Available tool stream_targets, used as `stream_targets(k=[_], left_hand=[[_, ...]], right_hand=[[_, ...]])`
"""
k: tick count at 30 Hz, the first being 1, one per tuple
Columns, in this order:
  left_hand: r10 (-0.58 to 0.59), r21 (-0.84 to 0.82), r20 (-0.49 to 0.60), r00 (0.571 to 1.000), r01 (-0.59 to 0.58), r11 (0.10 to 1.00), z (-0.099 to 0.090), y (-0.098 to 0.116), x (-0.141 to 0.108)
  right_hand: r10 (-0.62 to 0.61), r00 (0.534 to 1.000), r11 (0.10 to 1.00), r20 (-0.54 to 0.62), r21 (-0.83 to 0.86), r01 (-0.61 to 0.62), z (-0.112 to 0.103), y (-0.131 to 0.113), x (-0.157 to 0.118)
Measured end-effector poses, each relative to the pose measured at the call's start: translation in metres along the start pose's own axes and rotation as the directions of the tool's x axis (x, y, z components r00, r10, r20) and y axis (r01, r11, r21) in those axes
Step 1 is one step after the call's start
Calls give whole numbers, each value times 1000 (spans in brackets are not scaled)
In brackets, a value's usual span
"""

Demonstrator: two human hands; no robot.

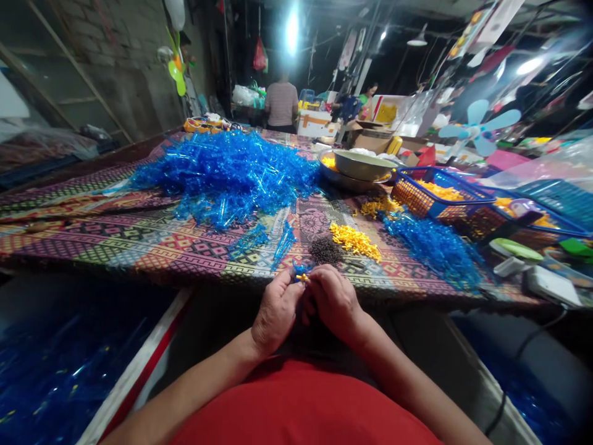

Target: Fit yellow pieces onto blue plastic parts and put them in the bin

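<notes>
My left hand [277, 312] and my right hand [333, 303] come together just below the table edge, pinching a small blue plastic piece with a yellow bit [302, 277]. Closest to my hands lies a dark heap of tiny parts [325, 250] on the patterned woven cloth [152, 244]. A mound of yellow plastic parts [354, 241] sits to its right. A large pile of blue plastic runners [229, 176] covers the far left of the cloth, and a smaller blue pile [435, 250] lies at the right.
A blue wire basket [440, 198] holding yellow parts and a metal bowl [361, 165] stand at the far right of the table. Bins of blue plastic [46, 371] flank my lap. A small fan [479, 130] stands beyond them, and a person [281, 105] stands at the back.
</notes>
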State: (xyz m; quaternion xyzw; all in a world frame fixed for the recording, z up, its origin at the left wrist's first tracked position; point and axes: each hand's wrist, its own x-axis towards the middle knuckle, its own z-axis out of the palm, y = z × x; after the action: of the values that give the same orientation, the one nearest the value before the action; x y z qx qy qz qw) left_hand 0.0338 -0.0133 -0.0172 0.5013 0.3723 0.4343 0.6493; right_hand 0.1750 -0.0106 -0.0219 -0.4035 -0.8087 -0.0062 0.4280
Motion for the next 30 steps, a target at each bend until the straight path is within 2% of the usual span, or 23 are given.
stream_targets(k=[4, 9, 23, 28, 30], left_hand=[[22, 62, -30, 999, -20, 998, -1, -2, 0], [41, 130, -9, 999, -39, 991, -1, 0, -1], [54, 198, -34, 998, -46, 979, -4, -3, -1], [47, 196, -10, 999, -44, 980, -5, -5, -1], [44, 201, 1, 999, -43, 979, -6, -6, -1]], right_hand=[[15, 1000, 1000, 5, 19, -15, 1, 2, -1], [21, 1000, 997, -7, 73, -20, 2, 2, -2], [33, 999, 993, 32, 115, -36, 4, 7, -3], [73, 997, 984, -22, 162, -68, 1, 6, -2], [54, 997, 987, -49, 157, -46, -1, 7, -1]])
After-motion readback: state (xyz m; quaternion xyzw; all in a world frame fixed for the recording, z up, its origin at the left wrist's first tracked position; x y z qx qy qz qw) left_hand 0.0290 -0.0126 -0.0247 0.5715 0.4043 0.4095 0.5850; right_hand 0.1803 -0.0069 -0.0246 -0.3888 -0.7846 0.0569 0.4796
